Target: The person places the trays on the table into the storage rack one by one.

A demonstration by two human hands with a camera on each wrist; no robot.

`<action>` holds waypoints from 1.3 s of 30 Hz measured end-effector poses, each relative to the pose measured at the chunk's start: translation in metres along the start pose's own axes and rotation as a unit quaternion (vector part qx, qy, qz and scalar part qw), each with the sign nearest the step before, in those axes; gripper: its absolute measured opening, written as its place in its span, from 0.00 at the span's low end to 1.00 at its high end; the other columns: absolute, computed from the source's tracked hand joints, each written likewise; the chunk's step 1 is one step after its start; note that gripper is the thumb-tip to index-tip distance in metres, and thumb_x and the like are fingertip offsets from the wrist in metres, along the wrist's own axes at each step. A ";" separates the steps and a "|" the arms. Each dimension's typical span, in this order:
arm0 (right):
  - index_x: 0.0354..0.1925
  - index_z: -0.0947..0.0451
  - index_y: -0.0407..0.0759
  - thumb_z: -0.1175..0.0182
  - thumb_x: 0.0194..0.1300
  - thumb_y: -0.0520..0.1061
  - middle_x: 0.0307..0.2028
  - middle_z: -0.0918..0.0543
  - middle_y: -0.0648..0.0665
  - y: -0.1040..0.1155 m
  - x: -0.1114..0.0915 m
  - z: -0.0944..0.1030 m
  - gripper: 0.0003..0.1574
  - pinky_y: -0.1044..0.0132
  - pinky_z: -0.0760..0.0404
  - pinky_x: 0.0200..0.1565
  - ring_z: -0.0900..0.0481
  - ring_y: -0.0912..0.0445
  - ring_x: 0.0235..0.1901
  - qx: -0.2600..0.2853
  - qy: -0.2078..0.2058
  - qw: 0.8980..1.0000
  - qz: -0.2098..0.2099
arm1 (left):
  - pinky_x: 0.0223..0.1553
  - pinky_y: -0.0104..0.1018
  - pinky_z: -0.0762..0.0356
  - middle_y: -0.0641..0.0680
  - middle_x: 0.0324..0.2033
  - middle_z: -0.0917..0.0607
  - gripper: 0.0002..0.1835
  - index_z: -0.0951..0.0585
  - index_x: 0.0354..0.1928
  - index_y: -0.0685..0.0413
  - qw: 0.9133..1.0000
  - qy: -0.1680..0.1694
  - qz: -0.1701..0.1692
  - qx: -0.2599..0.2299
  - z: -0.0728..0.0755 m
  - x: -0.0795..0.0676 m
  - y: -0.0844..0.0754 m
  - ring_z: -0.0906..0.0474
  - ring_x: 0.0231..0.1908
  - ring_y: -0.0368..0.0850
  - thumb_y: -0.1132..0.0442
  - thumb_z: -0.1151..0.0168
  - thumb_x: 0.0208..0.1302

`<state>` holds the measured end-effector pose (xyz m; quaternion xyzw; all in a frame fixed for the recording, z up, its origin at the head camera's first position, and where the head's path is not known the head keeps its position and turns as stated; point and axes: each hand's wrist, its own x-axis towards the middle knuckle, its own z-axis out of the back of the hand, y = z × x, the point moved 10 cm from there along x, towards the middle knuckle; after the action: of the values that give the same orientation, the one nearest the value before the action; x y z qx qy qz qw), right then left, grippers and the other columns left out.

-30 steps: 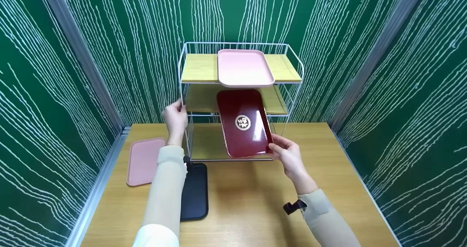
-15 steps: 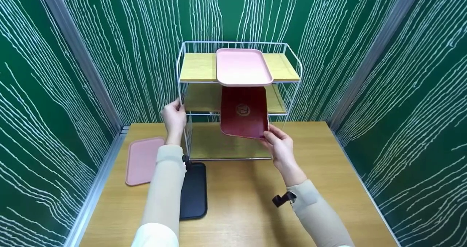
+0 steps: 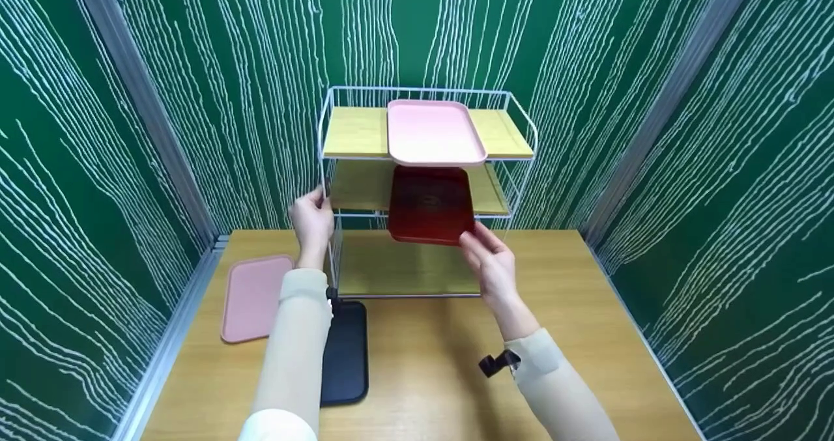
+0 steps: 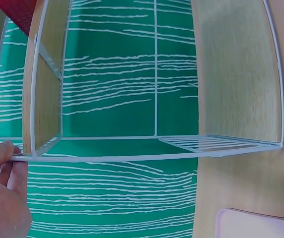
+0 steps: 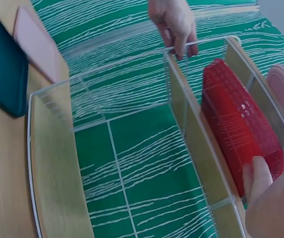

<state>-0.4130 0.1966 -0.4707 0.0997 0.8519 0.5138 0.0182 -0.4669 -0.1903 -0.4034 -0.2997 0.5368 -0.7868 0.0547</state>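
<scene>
A dark red tray [image 3: 430,210] reaches into the middle level of a white wire shelf rack [image 3: 417,216], its front edge jutting out. My right hand [image 3: 494,262] holds its front right corner, thumb and fingers at the edge. In the right wrist view the red tray [image 5: 238,124] lies between the middle and top boards. My left hand [image 3: 311,223] grips the rack's left upright near the middle shelf; the left wrist view has this hand [image 4: 5,191] pinching the wire there. A pink tray [image 3: 436,131] lies on the top shelf, overhanging its front.
Left of the rack, another pink tray [image 3: 256,298] lies on the wooden table [image 3: 417,363]. Beside it a black tray [image 3: 345,353] is partly hidden by my left forearm. The bottom shelf board [image 3: 404,268] sits low at the table. Green walls [image 3: 717,135] enclose three sides.
The red tray has gone from tilted in front of the rack to flatter and back into the middle level, my right hand moving with it. The left hand keeps its hold.
</scene>
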 end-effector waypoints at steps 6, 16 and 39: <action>0.68 0.22 0.28 0.24 0.59 0.27 0.59 0.14 0.31 0.004 -0.006 0.000 0.39 0.66 0.15 0.55 0.12 0.55 0.54 -0.091 0.003 0.991 0.098 | 0.53 0.53 0.16 0.64 0.55 0.11 0.17 0.13 0.61 0.61 1.000 0.004 0.001 0.004 0.000 -0.002 0.002 0.13 0.50 0.56 0.73 0.37 0.75; 0.60 0.16 0.28 0.19 0.56 0.30 0.52 0.12 0.27 0.016 -0.014 0.002 0.33 0.67 0.13 0.49 0.10 0.55 0.46 -0.149 -0.041 0.972 0.176 | 0.57 0.52 0.15 0.63 0.58 0.12 0.17 0.14 0.63 0.60 1.000 0.014 0.013 -0.007 0.000 -0.004 0.001 0.14 0.53 0.55 0.73 0.38 0.77; 0.56 0.15 0.25 0.20 0.57 0.31 0.45 0.10 0.27 0.035 -0.032 -0.022 0.29 0.71 0.14 0.48 0.11 0.51 0.42 -0.190 -0.095 0.956 0.204 | 0.57 0.51 0.15 0.61 0.56 0.11 0.16 0.13 0.61 0.60 1.000 0.015 0.000 -0.011 -0.003 -0.003 0.002 0.13 0.52 0.55 0.73 0.38 0.76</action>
<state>-0.3792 0.1875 -0.4320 0.3144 0.6944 0.6471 0.0129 -0.4662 -0.1875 -0.4070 -0.2889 0.5464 -0.7849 0.0433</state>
